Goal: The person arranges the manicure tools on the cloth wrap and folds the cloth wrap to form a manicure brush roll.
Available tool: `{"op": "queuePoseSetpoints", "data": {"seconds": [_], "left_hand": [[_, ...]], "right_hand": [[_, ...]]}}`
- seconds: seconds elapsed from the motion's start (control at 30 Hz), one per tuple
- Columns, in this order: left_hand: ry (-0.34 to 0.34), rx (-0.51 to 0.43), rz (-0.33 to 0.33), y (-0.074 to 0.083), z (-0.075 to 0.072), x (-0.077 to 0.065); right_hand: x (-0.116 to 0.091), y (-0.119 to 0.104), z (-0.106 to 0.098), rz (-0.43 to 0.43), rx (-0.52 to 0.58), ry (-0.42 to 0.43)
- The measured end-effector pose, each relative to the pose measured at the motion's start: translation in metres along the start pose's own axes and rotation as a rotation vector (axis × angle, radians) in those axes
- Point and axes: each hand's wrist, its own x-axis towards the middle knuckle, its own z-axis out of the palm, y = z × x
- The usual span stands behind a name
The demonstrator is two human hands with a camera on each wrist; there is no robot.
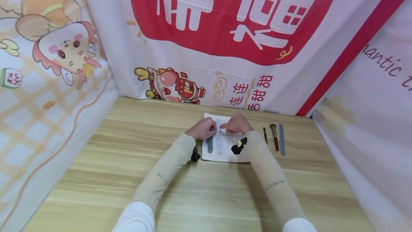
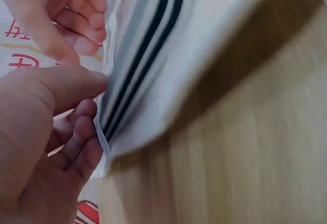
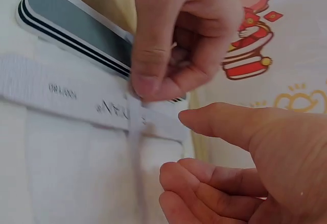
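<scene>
A white cloth-like holder (image 1: 226, 156) lies on the table with a thick grey nail file (image 1: 210, 145) and a white printed nail file (image 1: 219, 146) side by side on it. Across the white file runs a narrow whitish elastic band (image 3: 135, 152). My left hand (image 1: 203, 129) pinches this band between thumb and forefinger, beside the files' far ends. Just right of the white file, my right hand (image 1: 239, 124) hovers with fingers loosely bent and nothing between thumb and fingers in the right wrist view. Dark layers show along the grey file's edge (image 2: 140, 55).
To the right of the holder, a thin dark-handled tool (image 1: 265, 134), a brush (image 1: 275, 137) and another grey nail file (image 1: 281, 140) lie on the wooden table (image 1: 128, 160). A printed cloth backdrop (image 1: 180, 49) rises behind the table's far edge.
</scene>
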Motion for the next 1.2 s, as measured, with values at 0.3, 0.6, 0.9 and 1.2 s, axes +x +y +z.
{"op": "queuePoseSetpoints", "data": {"seconds": [0.3,0.6,0.9,1.2], "left_hand": [[0.004,-0.002,0.025,0.013,-0.001,0.008],[-0.057,0.052,0.039,0.019,0.004,0.012],[-0.084,0.065,0.054,0.022,0.009,0.019],[-0.091,0.029,0.034,0.025,0.017,0.024]], "right_hand": [[-0.041,0.052,-0.048,-0.161,-0.009,0.155],[-0.054,0.138,-0.098,-0.113,-0.11,0.24],[-0.063,0.207,-0.109,-0.086,-0.051,0.308],[-0.053,0.242,-0.088,0.096,0.054,0.374]]}}
